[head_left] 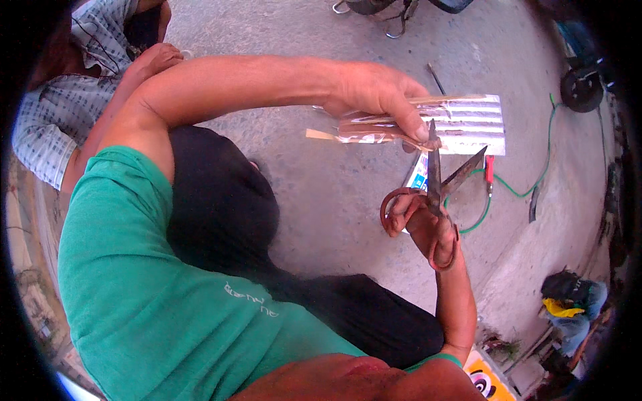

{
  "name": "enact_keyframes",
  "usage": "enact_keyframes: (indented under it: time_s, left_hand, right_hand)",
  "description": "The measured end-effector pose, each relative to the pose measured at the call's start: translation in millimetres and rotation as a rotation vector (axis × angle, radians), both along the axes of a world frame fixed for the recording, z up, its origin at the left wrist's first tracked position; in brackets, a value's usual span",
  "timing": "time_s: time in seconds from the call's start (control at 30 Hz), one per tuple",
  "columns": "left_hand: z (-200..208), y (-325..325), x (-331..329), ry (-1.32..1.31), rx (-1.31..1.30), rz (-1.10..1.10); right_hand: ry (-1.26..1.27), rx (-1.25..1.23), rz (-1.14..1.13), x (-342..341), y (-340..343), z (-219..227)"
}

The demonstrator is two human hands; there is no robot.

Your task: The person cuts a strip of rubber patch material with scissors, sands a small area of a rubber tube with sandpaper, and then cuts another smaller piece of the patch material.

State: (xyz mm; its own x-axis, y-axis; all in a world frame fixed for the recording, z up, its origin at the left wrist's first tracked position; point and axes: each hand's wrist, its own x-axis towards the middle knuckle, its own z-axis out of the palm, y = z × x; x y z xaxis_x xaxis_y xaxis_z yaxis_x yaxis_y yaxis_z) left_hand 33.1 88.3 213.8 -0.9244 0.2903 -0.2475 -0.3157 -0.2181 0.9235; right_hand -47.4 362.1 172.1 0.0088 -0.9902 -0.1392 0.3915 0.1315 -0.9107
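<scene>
My left hand (374, 90) reaches across from the left and is closed, thumb pressed down on a bundle of thin tan strips (322, 135) with shiny clear plastic film (366, 138) about them. A silver sheet with darker stripes (476, 127) extends to the right of that hand; whether it is part of the bundle I cannot tell. My right hand (428, 230) has its fingers through the handles of dark, rusty-looking scissors (435, 167). The blades are spread apart and point away from me. One blade tip lies close to my left thumb, by the strip ends.
A green hose or cable (521, 194) with a red fitting (489, 170) lies on the concrete ground. Behind the scissors is a white and blue packet (418, 172). Another person in a checked shirt (40, 127) sits at left. Wheels (580, 90) stand at far right, near a dark bag (565, 287).
</scene>
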Motion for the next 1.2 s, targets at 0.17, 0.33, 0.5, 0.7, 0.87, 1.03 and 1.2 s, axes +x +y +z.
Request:
enact_keyframes:
  time_s: [0.17,0.33,0.5,0.7,0.87,1.03,1.2]
  left_hand:
    - [0.7,7.4,-7.5,0.044,-0.046,-0.072]
    - [-9.7,9.5,-2.1,-0.011,-0.064,-0.080]
    - [-6.2,12.5,-3.2,-0.006,-0.076,-0.041]
    - [-11.5,11.6,-8.0,-0.008,-0.113,-0.004]
    - [-9.9,7.1,-6.3,0.016,-0.117,-0.028]
    - [-9.2,3.8,-5.7,-0.026,-0.043,-0.044]
    - [-11.1,7.3,-4.9,-0.073,0.071,-0.024]
  right_hand:
    - [0.162,0.094,-0.086,4.6,1.6,5.1]
    - [0.217,0.150,-0.020,-1.4,3.3,-8.5]
    - [0.282,0.148,-0.081,1.6,2.5,-6.4]
    - [0.310,0.209,-0.112,-3.9,5.5,-18.1]
    - [0.175,0.231,-0.134,5.0,-2.7,-2.0]
    - [-0.038,0.077,-0.138,13.0,-7.8,10.2]
    - [-0.072,0.008,-0.014,7.7,-4.6,9.0]
